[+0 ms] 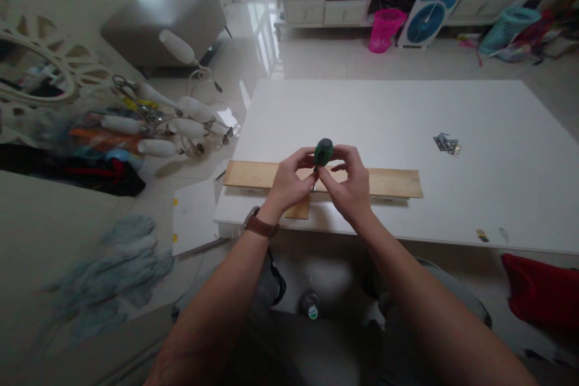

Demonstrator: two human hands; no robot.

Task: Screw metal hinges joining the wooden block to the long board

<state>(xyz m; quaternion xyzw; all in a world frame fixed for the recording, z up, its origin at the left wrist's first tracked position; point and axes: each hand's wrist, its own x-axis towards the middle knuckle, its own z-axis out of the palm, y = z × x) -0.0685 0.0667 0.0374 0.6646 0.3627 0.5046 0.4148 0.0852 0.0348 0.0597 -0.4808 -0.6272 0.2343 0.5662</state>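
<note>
A long wooden board (389, 183) lies across the near part of a white table (384, 114), with a smaller wooden piece (298, 211) under its middle. A screwdriver with a dark green handle (323, 151) stands upright over the board. My left hand (289, 182) pinches near its lower shaft, fingers closed. My right hand (348, 184) is curled around the same spot just below the handle. What lies under the fingertips is hidden. A brown watch strap sits on my left wrist.
Small metal hinges (447, 144) lie on the table to the right. A chandelier with white lamps (172, 120) rests on the floor at left. A pink basket (384, 29), a fan (425, 19) and drawers stand behind. A red item (538, 292) is at right.
</note>
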